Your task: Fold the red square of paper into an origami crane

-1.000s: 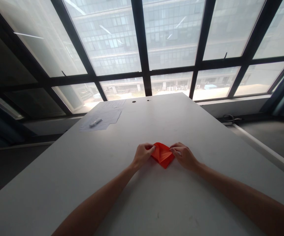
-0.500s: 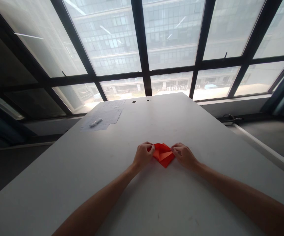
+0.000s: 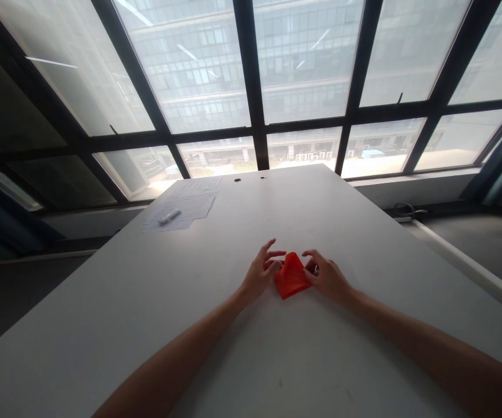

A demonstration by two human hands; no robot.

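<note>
The red paper [image 3: 293, 281] sits folded on the bench [image 3: 181, 284]. The left hand [image 3: 258, 275] is spread at its left edge; the right hand [image 3: 327, 276] thumbs its right edge, whether pinching I cannot tell.

Left of the red paper [image 3: 293, 278], the left hand [image 3: 257, 277] is bare, with slim fingers [image 3: 269, 246]. Its narrow wrist [image 3: 239, 297] is uncovered, and the left forearm [image 3: 185, 339], nearer than the paper and to its left, is smooth and bare, broadening steadily to where the view cuts it off. Right of the paper, the right hand [image 3: 329, 280] and right forearm [image 3: 407, 328] match: bare, slender at the wrist, thicker farther from the paper. Fingernails are too small to make out.
</note>
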